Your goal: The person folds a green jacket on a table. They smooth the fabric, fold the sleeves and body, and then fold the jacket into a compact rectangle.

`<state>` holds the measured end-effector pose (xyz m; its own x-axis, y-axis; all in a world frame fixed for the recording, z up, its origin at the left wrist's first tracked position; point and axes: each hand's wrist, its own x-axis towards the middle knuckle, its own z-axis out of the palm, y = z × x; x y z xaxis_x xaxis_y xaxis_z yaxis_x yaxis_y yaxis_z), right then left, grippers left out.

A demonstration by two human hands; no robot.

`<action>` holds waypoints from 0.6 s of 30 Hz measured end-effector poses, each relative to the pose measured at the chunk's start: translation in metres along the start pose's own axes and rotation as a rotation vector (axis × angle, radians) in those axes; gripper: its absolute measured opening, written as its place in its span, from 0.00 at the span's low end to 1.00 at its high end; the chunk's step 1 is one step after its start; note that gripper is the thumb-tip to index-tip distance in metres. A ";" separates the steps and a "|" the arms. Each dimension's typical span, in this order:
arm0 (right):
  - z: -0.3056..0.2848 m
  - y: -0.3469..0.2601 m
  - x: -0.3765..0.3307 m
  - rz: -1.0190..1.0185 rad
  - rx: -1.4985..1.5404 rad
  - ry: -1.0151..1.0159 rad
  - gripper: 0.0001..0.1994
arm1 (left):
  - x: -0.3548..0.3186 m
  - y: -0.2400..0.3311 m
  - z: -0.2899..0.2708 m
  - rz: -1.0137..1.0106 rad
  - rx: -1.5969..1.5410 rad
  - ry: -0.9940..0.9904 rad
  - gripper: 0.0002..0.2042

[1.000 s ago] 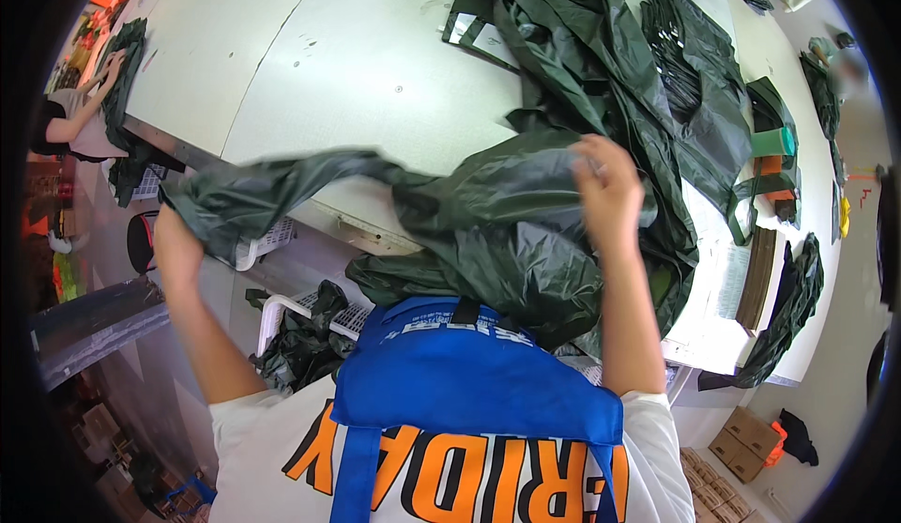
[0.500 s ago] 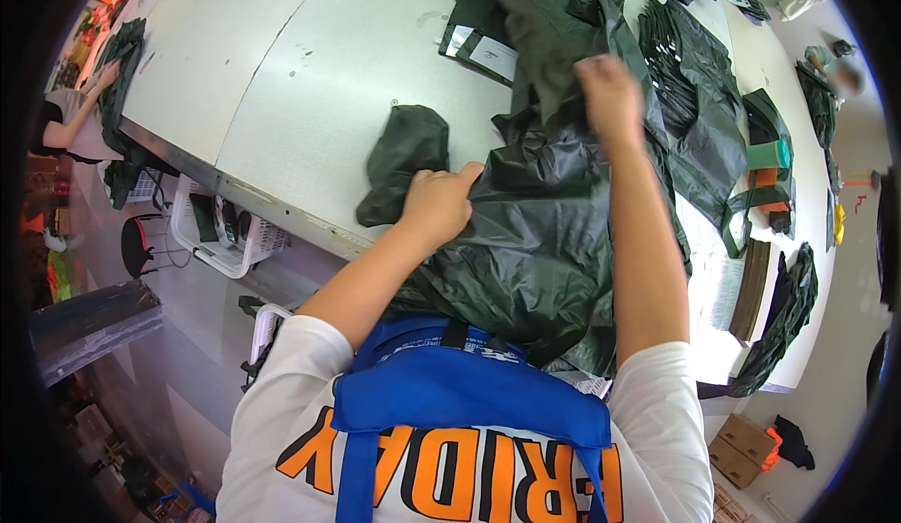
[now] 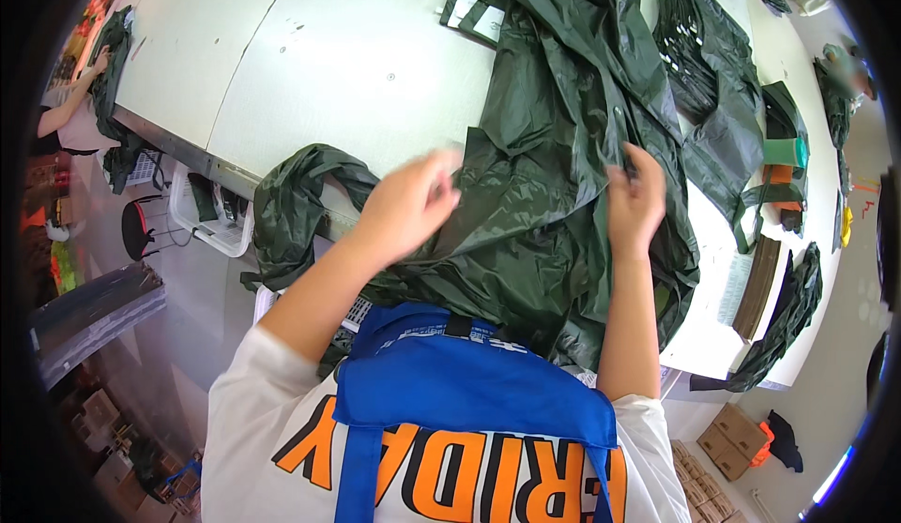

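Observation:
A dark green, shiny raincoat (image 3: 526, 251) lies spread and creased over the table's near edge, against my blue apron (image 3: 469, 373). One sleeve (image 3: 291, 204) hangs over the table edge to the left. My left hand (image 3: 408, 208) hovers at the coat's left side, thumb and fingers apart, its fingertips blurred. Over the coat's right part is my right hand (image 3: 636, 204), fingers bent and thumb apart from them. I see no cloth gripped in either hand. A folded dark green piece with a white label (image 3: 477, 16) lies beyond the coat.
The white table (image 3: 328, 63) reaches far and left. A stack of dark green garments (image 3: 694, 53) lies to the right, near a green tape roll (image 3: 786, 152). White baskets (image 3: 221, 218) stand below the edge. Another person's arm (image 3: 70, 105) handles dark cloth at far left.
My right hand has come nearer and let go of the cloth; my left hand has released the sleeve. The coat lies flatter, and its sleeve has swung left over the edge.

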<state>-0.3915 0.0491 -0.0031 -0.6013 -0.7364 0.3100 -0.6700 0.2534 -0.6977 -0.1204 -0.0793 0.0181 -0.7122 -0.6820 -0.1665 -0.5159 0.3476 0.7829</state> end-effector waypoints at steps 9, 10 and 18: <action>0.006 0.002 0.008 -0.230 0.029 -0.213 0.11 | 0.065 -0.032 0.047 0.341 0.031 0.302 0.10; -0.001 0.001 -0.003 -0.261 0.034 -0.107 0.12 | 0.048 -0.026 0.038 0.504 0.031 0.410 0.09; -0.022 -0.003 -0.080 -0.110 0.110 0.096 0.10 | -0.008 0.005 0.031 0.785 -0.098 0.408 0.10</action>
<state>-0.3508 0.1207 -0.0113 -0.5693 -0.6912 0.4451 -0.6857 0.1005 -0.7210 -0.1320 -0.0525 0.0047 -0.6085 -0.4525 0.6519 0.1060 0.7678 0.6319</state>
